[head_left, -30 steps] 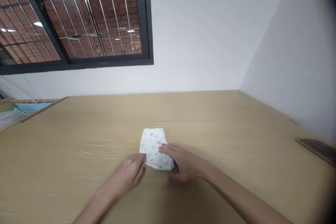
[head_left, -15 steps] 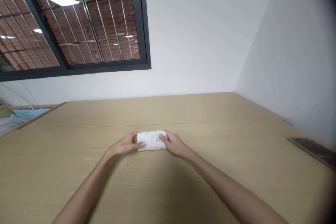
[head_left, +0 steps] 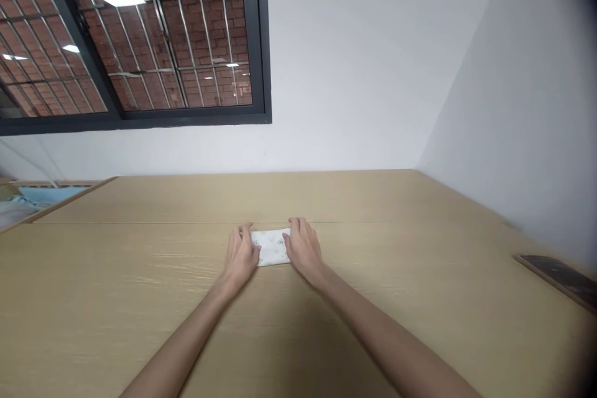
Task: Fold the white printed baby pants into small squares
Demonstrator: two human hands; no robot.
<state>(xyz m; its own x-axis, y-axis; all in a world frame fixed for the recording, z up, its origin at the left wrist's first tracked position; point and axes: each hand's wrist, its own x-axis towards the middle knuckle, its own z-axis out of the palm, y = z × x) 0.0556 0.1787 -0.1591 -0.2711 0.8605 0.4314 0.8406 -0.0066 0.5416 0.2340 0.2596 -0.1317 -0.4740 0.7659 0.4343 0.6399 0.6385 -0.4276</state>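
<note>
Head view: your 2 hands meet 1 folded white cloth (head_left: pixel 272 247) with a small print, too small to make out, lying mid-table between them. Your left hand (head_left: pixel 241 255) covers its left end, your right hand (head_left: pixel 304 249) its right; both have bent fingers, thumbs touching the cloth, but whether they pinch you cannot tell. Around: 1 wooden table (head_left: pixel 116 311), 1 barred window (head_left: pixel 196 117).

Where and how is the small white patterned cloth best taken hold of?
Probably by its two short ends, one of the hands coming from each side: the white patterned cloth looks like a low oblong on the tan surface, its long edges running left to right. The left hand and right hand are at those ends, thumbs over the top.
</note>
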